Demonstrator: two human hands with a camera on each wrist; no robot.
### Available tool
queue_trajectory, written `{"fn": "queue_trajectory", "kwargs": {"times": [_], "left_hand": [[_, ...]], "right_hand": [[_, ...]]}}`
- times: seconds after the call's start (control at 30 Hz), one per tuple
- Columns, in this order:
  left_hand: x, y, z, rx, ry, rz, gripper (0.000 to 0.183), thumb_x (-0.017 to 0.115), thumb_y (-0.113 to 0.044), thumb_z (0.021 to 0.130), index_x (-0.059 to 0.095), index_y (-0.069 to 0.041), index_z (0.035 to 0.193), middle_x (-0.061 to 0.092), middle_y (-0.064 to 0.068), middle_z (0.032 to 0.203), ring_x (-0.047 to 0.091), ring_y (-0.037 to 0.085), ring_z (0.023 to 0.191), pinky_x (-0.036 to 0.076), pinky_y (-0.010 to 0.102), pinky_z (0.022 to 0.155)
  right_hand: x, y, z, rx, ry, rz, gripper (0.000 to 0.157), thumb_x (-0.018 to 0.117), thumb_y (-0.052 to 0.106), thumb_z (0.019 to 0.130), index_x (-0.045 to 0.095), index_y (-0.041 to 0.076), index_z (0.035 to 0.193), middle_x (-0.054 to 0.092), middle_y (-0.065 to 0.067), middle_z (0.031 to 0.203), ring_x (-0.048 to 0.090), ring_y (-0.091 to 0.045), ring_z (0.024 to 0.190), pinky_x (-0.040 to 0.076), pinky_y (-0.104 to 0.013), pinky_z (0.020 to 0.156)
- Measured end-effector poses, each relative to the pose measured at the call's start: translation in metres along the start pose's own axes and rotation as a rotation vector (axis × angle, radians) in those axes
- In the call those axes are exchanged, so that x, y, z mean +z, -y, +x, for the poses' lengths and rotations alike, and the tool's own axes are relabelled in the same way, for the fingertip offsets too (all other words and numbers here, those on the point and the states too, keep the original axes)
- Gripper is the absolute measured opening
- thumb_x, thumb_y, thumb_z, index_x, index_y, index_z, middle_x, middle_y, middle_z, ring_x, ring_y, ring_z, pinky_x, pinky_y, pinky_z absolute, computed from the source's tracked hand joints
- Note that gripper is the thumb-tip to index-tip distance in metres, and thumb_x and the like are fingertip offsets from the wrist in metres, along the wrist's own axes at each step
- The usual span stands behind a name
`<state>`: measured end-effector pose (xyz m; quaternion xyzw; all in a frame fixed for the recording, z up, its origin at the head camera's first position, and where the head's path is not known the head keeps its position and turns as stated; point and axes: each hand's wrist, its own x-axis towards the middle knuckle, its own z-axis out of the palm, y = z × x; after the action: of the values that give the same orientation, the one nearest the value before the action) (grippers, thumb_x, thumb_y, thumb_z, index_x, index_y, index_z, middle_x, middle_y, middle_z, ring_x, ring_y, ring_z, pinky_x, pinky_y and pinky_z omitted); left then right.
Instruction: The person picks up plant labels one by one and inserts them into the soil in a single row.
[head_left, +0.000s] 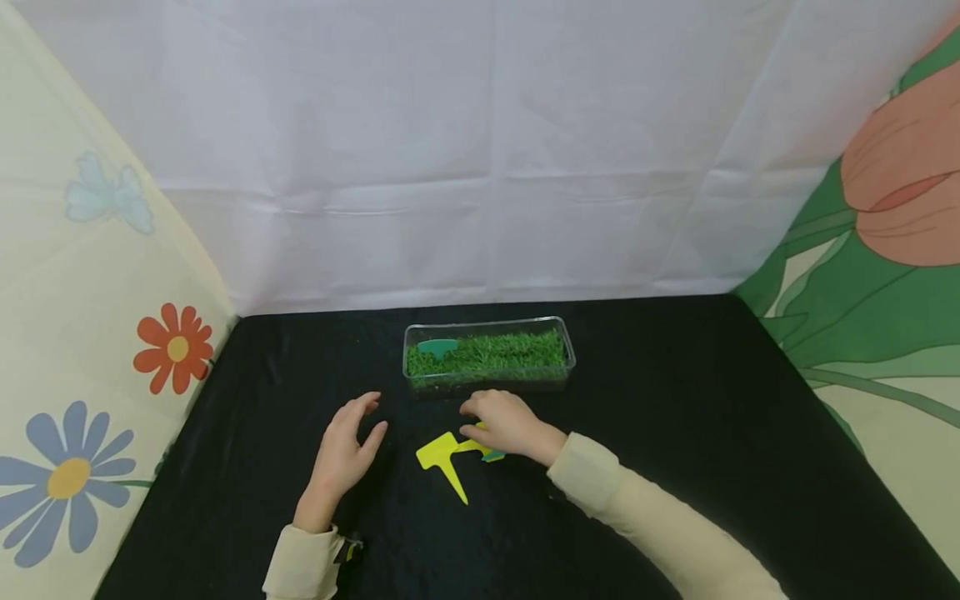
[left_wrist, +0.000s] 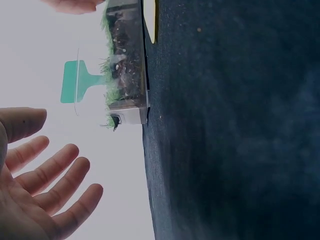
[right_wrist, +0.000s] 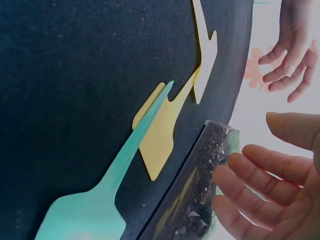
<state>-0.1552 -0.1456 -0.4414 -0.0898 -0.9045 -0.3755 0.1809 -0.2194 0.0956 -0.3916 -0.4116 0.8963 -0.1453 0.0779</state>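
Observation:
A clear plastic planter (head_left: 487,386) of soil and green grass stands on the black cloth. One teal T-shaped plant label (left_wrist: 71,82) stands upright in the grass at its left end. In front of the planter lie two yellow plant labels (head_left: 439,451) (right_wrist: 160,137), one's tip meeting the other's head. A second teal plant label (right_wrist: 82,215) lies across the nearer yellow one. My right hand (head_left: 508,423) hovers over these labels with loosely bent fingers, nothing in its grasp, and partly hides them in the head view. My left hand (head_left: 343,450), fingers spread and empty, is left of the labels.
Black cloth (head_left: 675,400) covers the table. A white sheet (head_left: 487,167) hangs behind it. Flower-printed cloths hang at the left (head_left: 67,275) and right (head_left: 885,317) sides.

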Motion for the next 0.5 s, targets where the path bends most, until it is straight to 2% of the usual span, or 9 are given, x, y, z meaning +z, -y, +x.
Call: {"fn": "queue_trajectory", "kwargs": {"times": [0.37,0.5], "left_hand": [[-0.002,0.004,-0.002,0.002,0.001,0.005,0.04,0.067,-0.004,0.081,0.054,0.002,0.118,0.06,0.014,0.103,0.056,0.03,0.094,0.046,0.048,0.078],[-0.003,0.005,-0.003,-0.003,-0.001,0.004,0.04,0.067,-0.004,0.081,0.054,0.002,0.118,0.06,0.015,0.103,0.056,0.03,0.094,0.046,0.048,0.078]], "right_hand": [[0.011,0.002,0.019,-0.014,0.078,-0.067,0.02,0.063,0.021,0.086,0.068,0.006,0.099,0.06,-0.005,0.087,0.055,-0.013,0.066,0.044,-0.023,0.055],[0.016,0.002,0.024,-0.012,0.101,-0.108,0.021,0.064,0.023,0.086,0.068,0.007,0.099,0.06,-0.004,0.086,0.055,-0.013,0.068,0.044,-0.023,0.055]]}}
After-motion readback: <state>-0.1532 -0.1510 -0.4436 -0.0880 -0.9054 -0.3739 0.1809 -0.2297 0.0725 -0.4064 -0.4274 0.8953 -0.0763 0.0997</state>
